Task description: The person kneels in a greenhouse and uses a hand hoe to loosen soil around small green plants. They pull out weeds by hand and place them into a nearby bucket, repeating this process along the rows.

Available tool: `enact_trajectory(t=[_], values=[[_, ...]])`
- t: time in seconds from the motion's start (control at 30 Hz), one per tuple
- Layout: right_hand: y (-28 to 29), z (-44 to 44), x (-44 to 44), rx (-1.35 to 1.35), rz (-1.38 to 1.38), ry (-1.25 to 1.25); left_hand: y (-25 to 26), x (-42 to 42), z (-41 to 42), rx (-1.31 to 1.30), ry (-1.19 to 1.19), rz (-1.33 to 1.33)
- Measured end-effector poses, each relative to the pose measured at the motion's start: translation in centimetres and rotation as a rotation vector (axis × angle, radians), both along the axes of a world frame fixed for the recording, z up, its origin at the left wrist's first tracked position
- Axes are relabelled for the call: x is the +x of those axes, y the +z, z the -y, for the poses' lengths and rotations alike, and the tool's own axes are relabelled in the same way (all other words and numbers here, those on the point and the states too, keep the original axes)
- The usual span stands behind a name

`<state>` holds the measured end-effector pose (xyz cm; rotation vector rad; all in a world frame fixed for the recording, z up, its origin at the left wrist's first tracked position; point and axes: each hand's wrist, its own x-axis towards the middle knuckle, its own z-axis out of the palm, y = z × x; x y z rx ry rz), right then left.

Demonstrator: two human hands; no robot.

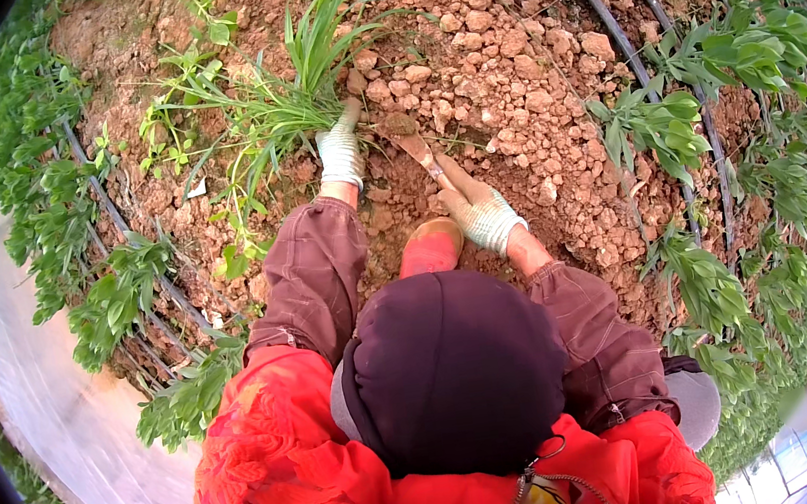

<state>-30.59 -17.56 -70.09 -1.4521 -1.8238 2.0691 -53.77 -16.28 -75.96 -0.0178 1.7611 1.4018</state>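
Note:
My left hand (pixel 341 148), in a white knit glove with a soil-stained palm coating, grips the base of a clump of long-bladed green grass (pixel 313 97). The stems fan out beyond my fingers to the left and up. In my right hand (pixel 477 205), gloved the same way, is the handle of a small hand trowel (pixel 418 150). Reddish soil coats its blade, which points up and left toward the roots of the clump. Just below the trowel, a red shoe with a tan toe (pixel 433 247) rests on the ground between my forearms.
Crumbly reddish soil (pixel 506 103) lies in lumps around my hands. Leafy crop rows grow on the left (pixel 115 302) and right (pixel 660 130), with dark irrigation hoses (pixel 613 22) along them. Broad-leaved weeds (pixel 167 141) stand left of the grass. Plastic sheeting (pixel 43 334) borders the left side.

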Motion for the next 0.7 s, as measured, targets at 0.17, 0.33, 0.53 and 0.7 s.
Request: enact_trajectory(t=[0.17,0.33,0.53,0.7], values=[[2.2,-0.2,1.2,-0.596,-0.186,-0.197,2.9,0.2,1.6,0.046,0.061,0.131],[1.2,3.3,2.2,0.325,-0.064,-0.136,7.7,-2.6,5.5,0.083,-0.073,0.167],[6.7,0.7,4.4,0.362,0.034,-0.273,10.9,-6.4,13.5,0.073,-0.006,0.127],[8.0,1.1,3.7,0.197,0.045,-0.002,11.8,-4.5,16.8,-0.018,-0.280,0.010]])
